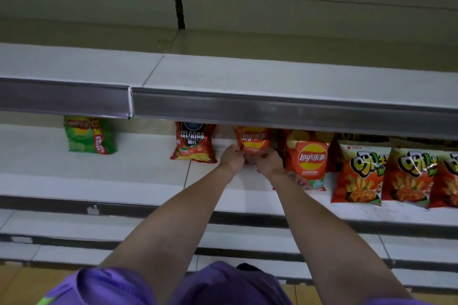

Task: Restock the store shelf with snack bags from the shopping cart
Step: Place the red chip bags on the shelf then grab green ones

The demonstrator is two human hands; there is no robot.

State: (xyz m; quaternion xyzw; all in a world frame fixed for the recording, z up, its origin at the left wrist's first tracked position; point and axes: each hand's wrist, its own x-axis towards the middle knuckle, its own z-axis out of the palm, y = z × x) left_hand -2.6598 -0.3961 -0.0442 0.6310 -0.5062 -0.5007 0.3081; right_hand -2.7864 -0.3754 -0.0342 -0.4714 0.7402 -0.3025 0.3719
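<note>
- Red Lay's bag [252, 140] is standing upright on the white shelf [124, 173], its top edge tucked behind the grey price rail [272, 111] of the shelf above.
- Left hand [231, 158] is pinching the bag's lower left corner; right hand [270, 162] is pinching the lower right corner. Both grips are clamped on the bag's bottom edge, so the bag's body is rising above and between the two hands.
- Fingertips are hiding behind the knuckles; the exact finger placement cannot be told.
- Dark tomato-flavour bag [194, 142] is standing just beside the held bag on its left, with a narrow gap showing between them.
- Larger Lay's bag [309, 161] is leaning just to the right, partly behind the right wrist.
- Orange fries-print bags [359, 176] are lining up further right.
- Green Lay's bag [89, 135] is standing well apart, far left.
- Purple sleeves [109, 287] are showing at the lower edge.
</note>
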